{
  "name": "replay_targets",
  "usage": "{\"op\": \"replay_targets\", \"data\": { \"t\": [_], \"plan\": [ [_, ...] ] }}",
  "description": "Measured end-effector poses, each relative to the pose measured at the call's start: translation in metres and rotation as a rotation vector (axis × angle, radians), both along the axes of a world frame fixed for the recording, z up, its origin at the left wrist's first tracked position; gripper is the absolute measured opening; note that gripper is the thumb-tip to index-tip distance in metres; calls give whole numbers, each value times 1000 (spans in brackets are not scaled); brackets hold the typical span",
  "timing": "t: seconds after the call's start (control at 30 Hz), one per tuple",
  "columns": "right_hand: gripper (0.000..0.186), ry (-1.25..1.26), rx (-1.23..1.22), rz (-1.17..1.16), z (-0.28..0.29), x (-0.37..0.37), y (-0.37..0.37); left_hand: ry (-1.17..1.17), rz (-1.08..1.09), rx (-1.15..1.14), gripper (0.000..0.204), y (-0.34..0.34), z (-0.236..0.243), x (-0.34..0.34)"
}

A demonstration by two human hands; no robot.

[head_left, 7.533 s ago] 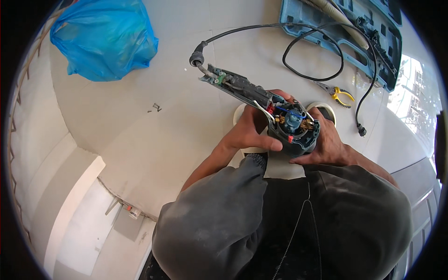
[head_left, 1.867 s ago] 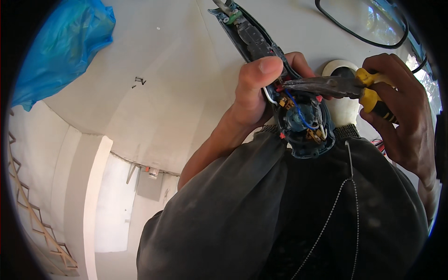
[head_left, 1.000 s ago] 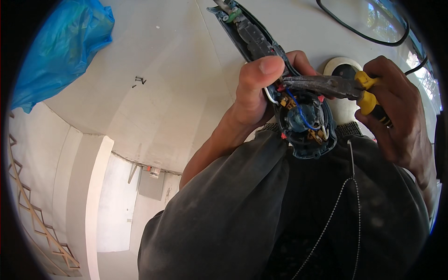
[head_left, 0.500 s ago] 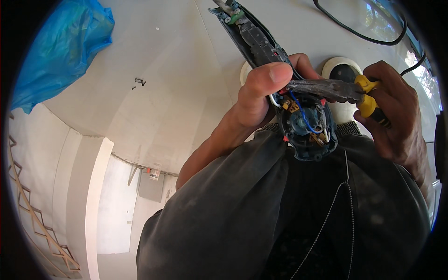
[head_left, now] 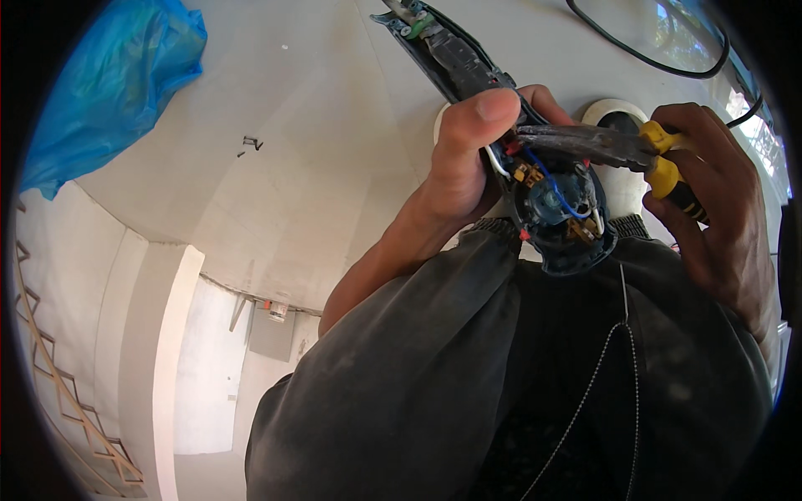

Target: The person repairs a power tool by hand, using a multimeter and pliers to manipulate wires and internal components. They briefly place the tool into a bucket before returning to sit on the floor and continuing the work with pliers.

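Now left hand [head_left: 468,167] grips opened tool [head_left: 535,175] over white table [head_left: 292,125], right hand [head_left: 718,200] closed on yellow-handled pliers [head_left: 601,144], tips in wiring; crumpled blue bag [head_left: 109,83] far left w/ black cable [head_left: 652,58] top right

Both hands raised close together, left hand [head_left: 464,159] and right hand [head_left: 723,192] clenched

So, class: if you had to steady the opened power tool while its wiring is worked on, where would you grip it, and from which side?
Probably around the narrow neck of the opened power tool, from the left, as the left hand does. That leaves the exposed wires open on the right, where the right hand brings in the yellow-handled pliers.
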State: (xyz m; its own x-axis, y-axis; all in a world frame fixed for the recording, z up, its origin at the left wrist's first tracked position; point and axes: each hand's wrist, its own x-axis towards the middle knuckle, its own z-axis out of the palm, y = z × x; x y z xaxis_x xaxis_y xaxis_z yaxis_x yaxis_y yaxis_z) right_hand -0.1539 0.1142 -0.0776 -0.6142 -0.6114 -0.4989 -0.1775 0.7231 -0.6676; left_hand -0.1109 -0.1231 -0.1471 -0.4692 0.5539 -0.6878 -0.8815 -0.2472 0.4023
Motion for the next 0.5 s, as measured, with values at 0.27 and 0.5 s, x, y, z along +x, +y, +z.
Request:
{"op": "replay_targets", "data": {
  "t": [0.27,0.5],
  "plan": [
    [28,-36,-29,-58,-9,7,4,-51,101,-9,90,7,1,2],
    [33,-142,-96,-118,-20,15,6,-37,41,-18,88,8,2,-3]
  ]
}}
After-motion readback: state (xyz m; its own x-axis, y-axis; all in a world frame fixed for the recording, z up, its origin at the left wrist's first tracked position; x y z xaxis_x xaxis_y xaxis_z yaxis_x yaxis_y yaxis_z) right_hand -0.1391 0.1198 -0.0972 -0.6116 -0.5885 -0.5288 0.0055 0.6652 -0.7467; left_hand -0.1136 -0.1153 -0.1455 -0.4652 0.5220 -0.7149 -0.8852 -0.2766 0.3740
